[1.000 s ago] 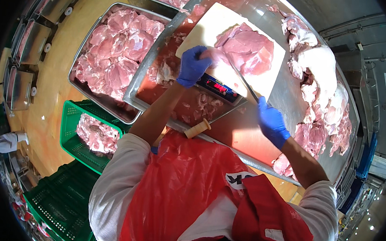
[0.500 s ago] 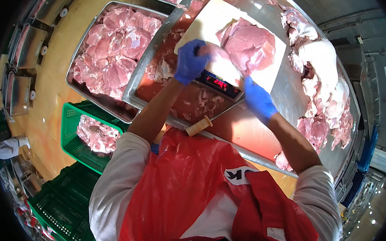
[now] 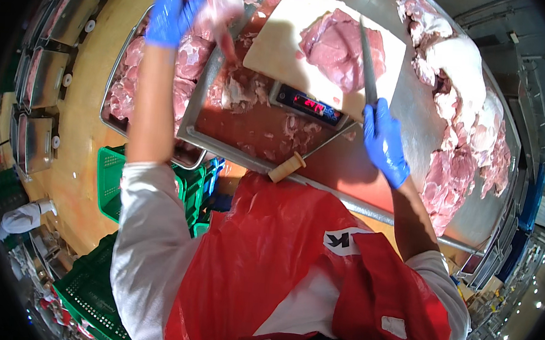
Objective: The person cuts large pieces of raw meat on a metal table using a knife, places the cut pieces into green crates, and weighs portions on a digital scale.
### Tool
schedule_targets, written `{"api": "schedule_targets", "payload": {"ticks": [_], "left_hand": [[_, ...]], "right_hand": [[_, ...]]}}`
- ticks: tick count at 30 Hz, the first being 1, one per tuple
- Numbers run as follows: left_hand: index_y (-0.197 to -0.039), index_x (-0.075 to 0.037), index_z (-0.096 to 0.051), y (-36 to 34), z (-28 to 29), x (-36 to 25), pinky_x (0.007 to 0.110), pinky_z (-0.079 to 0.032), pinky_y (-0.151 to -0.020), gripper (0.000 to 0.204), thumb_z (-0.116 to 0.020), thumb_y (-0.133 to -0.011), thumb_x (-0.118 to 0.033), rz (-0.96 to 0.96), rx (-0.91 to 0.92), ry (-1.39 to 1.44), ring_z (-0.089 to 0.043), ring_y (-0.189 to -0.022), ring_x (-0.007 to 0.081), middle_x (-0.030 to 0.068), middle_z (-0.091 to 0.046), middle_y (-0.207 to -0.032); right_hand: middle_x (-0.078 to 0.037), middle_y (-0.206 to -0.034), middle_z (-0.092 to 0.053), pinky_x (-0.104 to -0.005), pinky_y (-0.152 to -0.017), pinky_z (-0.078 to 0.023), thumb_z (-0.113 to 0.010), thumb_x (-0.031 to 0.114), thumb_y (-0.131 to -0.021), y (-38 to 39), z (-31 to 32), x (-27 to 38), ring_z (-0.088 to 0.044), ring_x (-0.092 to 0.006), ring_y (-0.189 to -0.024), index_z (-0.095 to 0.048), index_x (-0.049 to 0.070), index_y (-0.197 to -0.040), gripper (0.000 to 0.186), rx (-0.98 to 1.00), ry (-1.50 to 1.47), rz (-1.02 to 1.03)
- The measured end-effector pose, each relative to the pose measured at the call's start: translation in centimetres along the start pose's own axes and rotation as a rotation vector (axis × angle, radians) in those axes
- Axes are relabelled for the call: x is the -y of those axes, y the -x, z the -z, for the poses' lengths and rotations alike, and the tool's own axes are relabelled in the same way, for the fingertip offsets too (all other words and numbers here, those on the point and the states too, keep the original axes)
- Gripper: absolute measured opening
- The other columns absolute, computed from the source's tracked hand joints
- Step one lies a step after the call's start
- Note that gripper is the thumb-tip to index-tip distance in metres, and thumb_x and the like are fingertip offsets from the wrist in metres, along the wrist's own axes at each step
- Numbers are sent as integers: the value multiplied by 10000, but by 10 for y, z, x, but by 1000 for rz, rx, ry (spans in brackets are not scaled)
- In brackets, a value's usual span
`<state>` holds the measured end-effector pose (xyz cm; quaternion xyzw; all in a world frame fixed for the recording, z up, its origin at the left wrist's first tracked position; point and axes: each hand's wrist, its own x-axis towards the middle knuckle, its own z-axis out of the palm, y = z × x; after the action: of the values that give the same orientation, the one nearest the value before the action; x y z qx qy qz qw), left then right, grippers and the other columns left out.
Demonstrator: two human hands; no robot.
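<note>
My left hand [image 3: 175,10], in a blue glove, is closed on a floppy piece of raw meat [image 3: 219,3] at the upper left. It holds the piece above the steel tray's edge, with a strip hanging down. My right hand [image 3: 385,140], also blue-gloved, grips a knife [image 3: 369,63] whose long blade points away from me, over the right part of the white cutting board [image 3: 275,44]. A large pink cut of meat [image 3: 337,51] lies on the board beside the blade. Under the board's near edge shows a digital scale [image 3: 310,106] with a lit red display.
A steel tray [image 3: 105,104] heaped with meat stands left of the steel table [image 3: 359,198]. Large carcass pieces [image 3: 458,88] lie along the right. A cream-handled thin rod [image 3: 288,167] rests at the near edge. Green crates [image 3: 110,181] sit lower left.
My left hand has lifted a piece of meat off the board and swung it up and left over the tray. The knife in my right hand now shows plainly over the board.
</note>
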<state>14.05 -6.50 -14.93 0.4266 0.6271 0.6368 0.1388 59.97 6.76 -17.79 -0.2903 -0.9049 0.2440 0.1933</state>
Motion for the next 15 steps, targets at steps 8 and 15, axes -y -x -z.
{"api": "schedule_targets", "payload": {"ticks": [8,15], "left_hand": [[-909,-122,-626,-140,31,-17,229,-409,-509,99,-593,-939,-211,1,-201,108,-532,-632,78,-37,-603,-790],[-1115,-70,-607,-24,-122,19,271,-477,-706,276,-702,-894,-205,190,271,-107,-572,-824,103,3,-600,-869]], "right_hand": [[-20,-671,-539,-266,-475,-433,-517,220,-1043,9,42,-34,-502,-82,-537,-533,23,-1008,200,-165,-320,-404],[-16,-659,-526,-258,-464,-441,-491,200,-1052,52,50,-76,-511,-90,-501,-527,51,-952,183,-187,-393,-614]]}}
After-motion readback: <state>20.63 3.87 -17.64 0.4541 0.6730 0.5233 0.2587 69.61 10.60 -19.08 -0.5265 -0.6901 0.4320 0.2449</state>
